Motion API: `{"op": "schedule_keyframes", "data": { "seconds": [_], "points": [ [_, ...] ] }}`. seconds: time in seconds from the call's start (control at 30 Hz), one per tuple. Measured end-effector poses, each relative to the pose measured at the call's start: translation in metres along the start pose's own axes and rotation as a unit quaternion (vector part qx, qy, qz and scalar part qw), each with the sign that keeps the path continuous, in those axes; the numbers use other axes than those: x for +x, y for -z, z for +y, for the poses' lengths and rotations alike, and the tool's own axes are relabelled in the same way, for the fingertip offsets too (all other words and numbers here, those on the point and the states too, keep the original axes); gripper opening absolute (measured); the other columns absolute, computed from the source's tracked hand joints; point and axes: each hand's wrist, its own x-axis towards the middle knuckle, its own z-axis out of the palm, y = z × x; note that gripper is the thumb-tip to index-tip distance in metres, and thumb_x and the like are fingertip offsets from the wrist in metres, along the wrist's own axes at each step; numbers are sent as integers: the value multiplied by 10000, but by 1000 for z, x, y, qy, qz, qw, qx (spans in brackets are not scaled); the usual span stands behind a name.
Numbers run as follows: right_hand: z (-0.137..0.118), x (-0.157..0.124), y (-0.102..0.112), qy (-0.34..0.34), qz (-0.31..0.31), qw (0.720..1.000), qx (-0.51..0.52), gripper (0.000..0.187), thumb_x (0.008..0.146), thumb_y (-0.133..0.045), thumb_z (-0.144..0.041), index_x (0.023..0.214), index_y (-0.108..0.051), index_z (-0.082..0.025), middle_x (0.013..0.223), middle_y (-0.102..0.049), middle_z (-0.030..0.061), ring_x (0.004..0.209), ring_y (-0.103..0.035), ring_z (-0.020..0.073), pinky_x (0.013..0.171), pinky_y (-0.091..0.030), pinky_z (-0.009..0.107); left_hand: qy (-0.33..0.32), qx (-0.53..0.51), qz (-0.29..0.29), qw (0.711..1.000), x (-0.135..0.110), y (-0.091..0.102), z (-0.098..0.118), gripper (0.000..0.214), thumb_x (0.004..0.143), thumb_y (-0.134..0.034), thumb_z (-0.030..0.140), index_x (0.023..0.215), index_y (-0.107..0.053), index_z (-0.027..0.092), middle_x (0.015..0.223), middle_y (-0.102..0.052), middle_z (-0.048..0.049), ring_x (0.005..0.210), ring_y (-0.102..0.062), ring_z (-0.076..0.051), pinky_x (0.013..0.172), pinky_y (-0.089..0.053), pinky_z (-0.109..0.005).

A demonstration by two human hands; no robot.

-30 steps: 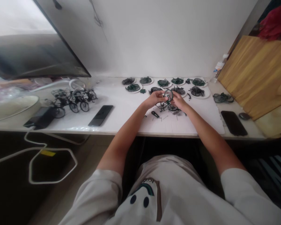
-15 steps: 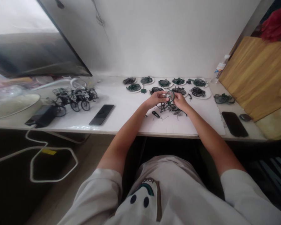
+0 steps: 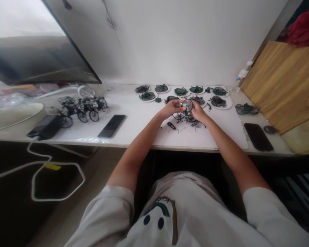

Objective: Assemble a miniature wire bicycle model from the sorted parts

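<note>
- the left hand [image 3: 172, 108] is pinched on a small wheel [image 3: 187, 105], with thumb and fingers at the wheel's left side.
- the right hand [image 3: 198, 111] is closed on the right side of the same wheel, with some fingers hidden behind it.
- the wheel has a dark rim and thin spokes. it is up in the air between the two hands, over the right half of the table [image 3: 280, 146], between the front edge and the back edge.
- just under the hands, more dark bike parts [image 3: 179, 117] lie on a white sheet [image 3: 226, 132]. they are too small to tell apart.
- closer to the front edge are a black thing with a rounded end [image 3: 171, 125] and some thin bits [image 3: 180, 130].
- white plates [image 3: 228, 104] sit along the back edge, with dark bike parts on them.
- little bikes [image 3: 81, 109] stand near the left end, next to a black box [image 3: 45, 128].
- one phone [image 3: 112, 126] lies near the front edge, left of the hands.
- another phone [image 3: 259, 137] lies near the right front corner, with a small round dark thing [image 3: 270, 129] just beside it.
- a clear bottle [image 3: 243, 74] stands at the back right corner, by a wooden board [image 3: 285, 85].
</note>
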Motion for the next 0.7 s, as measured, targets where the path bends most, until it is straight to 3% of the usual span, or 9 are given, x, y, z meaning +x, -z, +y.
{"op": "schedule_keyframes", "data": {
  "seconds": [0.1,0.3,0.53,0.7],
  "points": [
    [0,-2,1,-13,1,1000,-8,236,1001,-636,-452,1068,-655,-227,814,-622,16,782,-565,207,753,-519,334,1,14,-6,1000,0,0,0,679,690,-1057,391,1243,-782,108,868,-792,-72,774,-752,-143,772,-590,-260],
    [-3,0,2,-31,4,999,11,197,954,-671,-400,1007,-673,-210,796,-623,3,670,-501,153,602,-422,259,9,22,5,1000,-1,-1,1,687,667,-1065,400,1225,-783,114,850,-787,-64,756,-751,-147,758,-592,-266],
    [-15,-1,-1,-83,-9,991,106,212,932,-717,-393,969,-552,-265,676,-409,-74,532,-313,105,485,-274,213,-5,-12,24,1000,-2,-4,9,669,615,-1087,391,1150,-796,114,941,-814,-91,796,-765,-156,803,-614,-285],
    [-11,-3,1,-75,-26,994,74,234,957,-720,-443,1034,-603,-256,674,-465,-61,537,-359,110,481,-286,216,2,-10,16,1000,-2,-4,8,664,619,-1087,368,1163,-802,117,956,-814,-93,806,-768,-160,786,-608,-275]
  ]
}}
